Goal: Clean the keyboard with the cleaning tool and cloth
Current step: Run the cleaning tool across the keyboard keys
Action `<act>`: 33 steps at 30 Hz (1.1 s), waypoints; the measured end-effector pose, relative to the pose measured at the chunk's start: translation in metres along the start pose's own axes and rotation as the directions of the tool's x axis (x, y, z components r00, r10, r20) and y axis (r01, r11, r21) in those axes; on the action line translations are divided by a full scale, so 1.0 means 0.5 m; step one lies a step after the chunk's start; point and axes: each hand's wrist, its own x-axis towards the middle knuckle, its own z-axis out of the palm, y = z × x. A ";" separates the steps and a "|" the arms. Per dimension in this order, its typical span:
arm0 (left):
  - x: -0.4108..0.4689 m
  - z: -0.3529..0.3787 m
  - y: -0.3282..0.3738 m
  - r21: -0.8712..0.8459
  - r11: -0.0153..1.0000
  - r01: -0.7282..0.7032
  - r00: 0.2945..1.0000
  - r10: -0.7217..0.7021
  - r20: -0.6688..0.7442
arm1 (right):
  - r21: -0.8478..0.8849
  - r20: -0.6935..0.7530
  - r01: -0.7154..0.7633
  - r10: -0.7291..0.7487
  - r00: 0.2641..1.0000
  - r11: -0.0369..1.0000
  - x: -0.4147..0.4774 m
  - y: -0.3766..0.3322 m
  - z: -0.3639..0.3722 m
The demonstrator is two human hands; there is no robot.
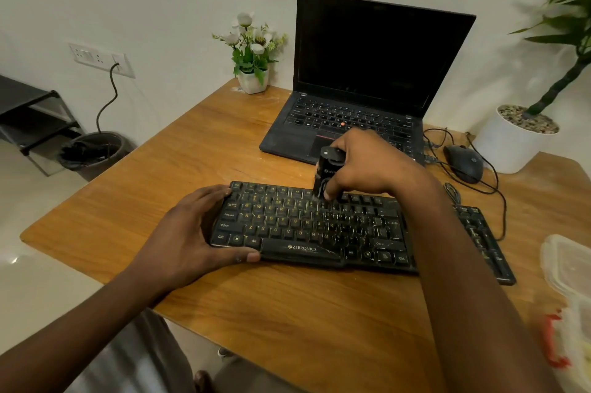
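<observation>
Plainly, from the head view, the keyboard (307, 232) lies on the counter (144, 207) with its long axis running left to right, and both hands are already on it.

The left hand (188, 232) spans the left end. Its fingers (208, 192) reach to the far edge and the thumb presses the near edge beside the Alt key, so it clamps the board between them.

The right hand (367, 165) is curled round the tool (327, 168), a short black body held nearly upright. The tool's lower end touches the far key rows at about mid-length, just right of the centre of the lettered block. Whether bristles are splayed there is too blurred to tell.

The next stroke turns on that axis. From the tool, uncleaned rows stretch left toward the bracing hand and right under the forearm, so sweeping along the row — not across it — looks the natural line.

A laptop (367, 73) stands just beyond the tool. No cloth can be picked out.
</observation>
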 end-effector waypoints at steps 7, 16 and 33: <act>0.000 -0.001 0.002 -0.022 1.000 -0.007 1.000 0.007 0.008 | -0.023 -0.087 -0.026 0.024 0.996 0.999 0.005 0.003 0.005; -0.001 -0.002 0.006 0.017 1.000 -0.024 1.000 0.024 -0.001 | -0.004 -0.030 -0.041 0.041 0.999 0.999 -0.006 0.015 -0.014; -0.001 -0.001 0.004 0.013 1.000 -0.016 1.000 0.016 -0.005 | -0.004 -0.059 -0.047 0.047 0.997 0.999 -0.008 0.032 -0.022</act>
